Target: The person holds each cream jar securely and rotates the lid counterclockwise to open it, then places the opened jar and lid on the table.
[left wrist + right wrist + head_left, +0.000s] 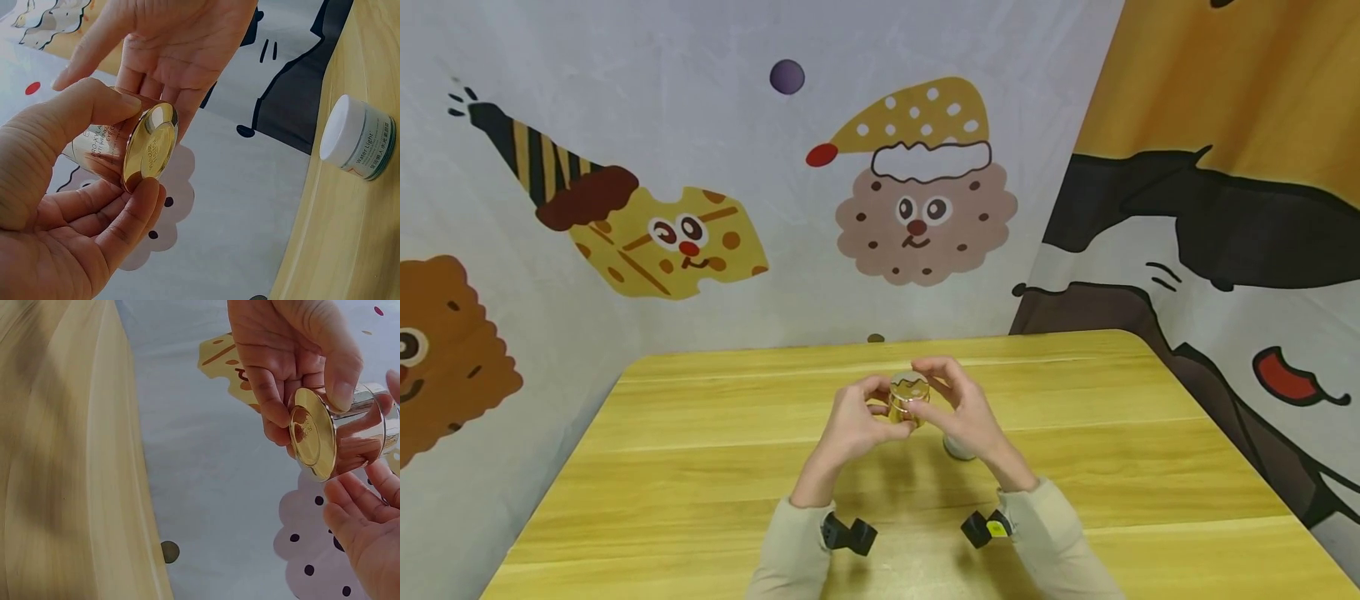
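Note:
A shiny gold cosmetic jar [910,393] is held up over the table, with small print on its side and a flat gold base [150,150]. My left hand [853,421] grips it, thumb [112,103] on the side and fingertips near the base rim. Around the jar's lid end stands my right hand [966,417], its fingers [353,503] fairly straight and spread, thumb apart from the jar in the left wrist view. Whether a right fingertip touches the jar is hard to tell. Partly behind the right wrist, a small white-lidded jar [359,140] rests on the table.
The wooden table [700,467] has rounded far corners. Behind it hangs a pale cloth backdrop [715,100] printed with cartoon food, continuing on both sides. Both sleeves carry small black wrist cameras [850,533].

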A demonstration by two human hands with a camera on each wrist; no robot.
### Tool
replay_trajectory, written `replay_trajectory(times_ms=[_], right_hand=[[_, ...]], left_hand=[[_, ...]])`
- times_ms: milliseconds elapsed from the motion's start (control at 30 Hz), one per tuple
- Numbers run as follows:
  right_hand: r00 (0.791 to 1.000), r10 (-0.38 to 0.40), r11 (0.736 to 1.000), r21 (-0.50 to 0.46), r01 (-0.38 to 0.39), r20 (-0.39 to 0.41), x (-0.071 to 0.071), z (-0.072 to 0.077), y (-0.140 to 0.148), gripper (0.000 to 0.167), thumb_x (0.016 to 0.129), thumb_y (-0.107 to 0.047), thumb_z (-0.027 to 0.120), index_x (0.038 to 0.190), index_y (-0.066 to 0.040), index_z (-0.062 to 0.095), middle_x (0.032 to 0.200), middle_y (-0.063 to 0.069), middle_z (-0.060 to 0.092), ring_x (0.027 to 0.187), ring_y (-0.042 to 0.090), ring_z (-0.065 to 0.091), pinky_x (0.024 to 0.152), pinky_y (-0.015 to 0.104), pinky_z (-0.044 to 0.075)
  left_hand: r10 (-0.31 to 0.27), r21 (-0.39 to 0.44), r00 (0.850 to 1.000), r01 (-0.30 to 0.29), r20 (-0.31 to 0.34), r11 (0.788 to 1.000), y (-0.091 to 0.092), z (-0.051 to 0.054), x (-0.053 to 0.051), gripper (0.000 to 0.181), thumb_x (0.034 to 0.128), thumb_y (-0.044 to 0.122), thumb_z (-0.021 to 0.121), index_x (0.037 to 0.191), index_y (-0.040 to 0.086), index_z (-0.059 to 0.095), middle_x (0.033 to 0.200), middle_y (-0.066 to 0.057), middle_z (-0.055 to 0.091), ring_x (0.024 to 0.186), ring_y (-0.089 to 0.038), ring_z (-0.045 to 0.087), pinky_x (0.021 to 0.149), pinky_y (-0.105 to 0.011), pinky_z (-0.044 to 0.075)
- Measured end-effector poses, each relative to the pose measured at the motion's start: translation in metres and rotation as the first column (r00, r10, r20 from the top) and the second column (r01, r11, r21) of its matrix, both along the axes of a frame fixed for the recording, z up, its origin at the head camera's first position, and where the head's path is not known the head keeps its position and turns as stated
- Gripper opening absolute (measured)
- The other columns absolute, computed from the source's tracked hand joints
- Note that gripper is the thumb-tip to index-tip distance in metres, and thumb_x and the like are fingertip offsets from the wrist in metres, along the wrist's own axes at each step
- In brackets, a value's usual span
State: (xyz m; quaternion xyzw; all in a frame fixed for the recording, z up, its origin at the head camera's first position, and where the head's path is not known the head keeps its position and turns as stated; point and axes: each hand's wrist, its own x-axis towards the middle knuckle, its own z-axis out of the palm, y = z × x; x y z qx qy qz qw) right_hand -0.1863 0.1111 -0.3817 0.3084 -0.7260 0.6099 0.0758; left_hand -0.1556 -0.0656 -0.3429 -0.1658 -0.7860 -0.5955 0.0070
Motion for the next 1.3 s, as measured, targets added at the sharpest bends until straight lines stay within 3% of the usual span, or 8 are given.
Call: replay_trajectory(times_ms=[100,267,467,567,733,933,1100,1300], right_hand=[[1.000,-0.021,1.000,-0.018,0.021,0.011,-0.0004,0.0005,-0.0010,0.036,0.080,0.007,0.067,0.111,0.010,0.049,0.123,0.020,0.050,0.119,0.035,0.046,0.106,0.047,0.034],[1.000,-0.009,1.000,-0.023,0.008,-0.007,-0.0009,0.0010,-0.0008,0.034,0.080,0.010,0.066,0.111,0.009,0.053,0.123,0.023,0.050,0.120,0.028,0.046,0.105,0.040,0.036],[0.995,0.094,0.994,-0.056,-0.095,-0.033,-0.0009,0.0015,-0.0001,0.033,0.087,0.010,0.055,0.119,0.016,0.051,0.124,0.032,0.046,0.119,0.014,0.046,0.103,0.030,0.038],[0.991,0.129,0.989,-0.072,-0.131,-0.035,-0.0013,0.0015,-0.0009,0.035,0.088,0.011,0.050,0.123,0.018,0.047,0.124,0.033,0.044,0.118,0.014,0.046,0.102,0.032,0.040],[0.998,0.055,0.998,-0.024,-0.055,-0.010,-0.0004,0.0001,-0.0011,0.041,0.088,0.005,0.057,0.126,0.013,0.045,0.128,0.025,0.047,0.121,0.026,0.045,0.105,0.041,0.036],[0.999,-0.027,0.999,-0.019,0.028,0.031,-0.0001,0.0000,-0.0032,0.042,0.078,0.006,0.070,0.114,0.010,0.048,0.123,0.019,0.050,0.119,0.035,0.046,0.106,0.045,0.034],[1.000,-0.009,1.000,-0.028,0.009,-0.010,-0.0008,-0.0001,-0.0030,0.038,0.079,0.010,0.067,0.112,0.014,0.051,0.122,0.022,0.050,0.118,0.032,0.046,0.105,0.042,0.036],[0.997,0.062,0.998,-0.029,-0.064,-0.051,-0.0017,-0.0015,-0.0011,0.034,0.086,0.011,0.057,0.119,0.013,0.052,0.123,0.027,0.048,0.118,0.021,0.047,0.103,0.029,0.039]], left_hand=[[0.003,-0.007,1.000,-0.003,-0.007,1.000,0.0000,0.0003,-0.0002,0.033,0.0672,-0.008,0.074,0.097,-0.010,0.061,0.090,-0.016,0.062,0.086,-0.029,0.060,0.080,-0.041,0.055],[0.003,-0.012,1.000,-0.003,-0.001,1.000,-0.0004,0.0003,0.0005,0.033,0.0681,-0.008,0.074,0.098,-0.010,0.061,0.092,-0.017,0.062,0.089,-0.031,0.060,0.081,-0.041,0.055],[-0.001,0.001,1.000,0.001,0.006,1.000,-0.0008,-0.0001,0.0005,0.037,0.0680,-0.008,0.074,0.102,-0.011,0.061,0.093,-0.018,0.062,0.090,-0.033,0.060,0.081,-0.042,0.054],[0.001,0.004,1.000,-0.001,0.004,1.000,-0.0006,-0.0004,0.0004,0.037,0.0676,-0.009,0.074,0.102,-0.012,0.060,0.093,-0.018,0.062,0.089,-0.033,0.060,0.080,-0.042,0.055],[0.005,-0.002,1.000,-0.005,-0.004,1.000,-0.0008,-0.0003,0.0005,0.035,0.0678,-0.008,0.074,0.100,-0.010,0.061,0.092,-0.017,0.062,0.089,-0.032,0.060,0.080,-0.041,0.055],[0.002,-0.007,1.000,-0.002,-0.009,1.000,-0.0008,-0.0007,0.0003,0.033,0.0682,-0.007,0.074,0.099,-0.009,0.062,0.091,-0.016,0.061,0.087,-0.030,0.060,0.080,-0.042,0.055],[-0.003,0.004,1.000,0.003,-0.001,1.000,-0.0010,-0.0009,0.0001,0.034,0.0686,-0.007,0.074,0.100,-0.010,0.061,0.091,-0.016,0.061,0.089,-0.031,0.060,0.081,-0.042,0.054],[0.002,0.005,1.000,-0.002,0.002,1.000,-0.0014,-0.0014,0.0005,0.037,0.0679,-0.007,0.074,0.102,-0.011,0.061,0.093,-0.016,0.062,0.090,-0.032,0.060,0.081,-0.042,0.054]])
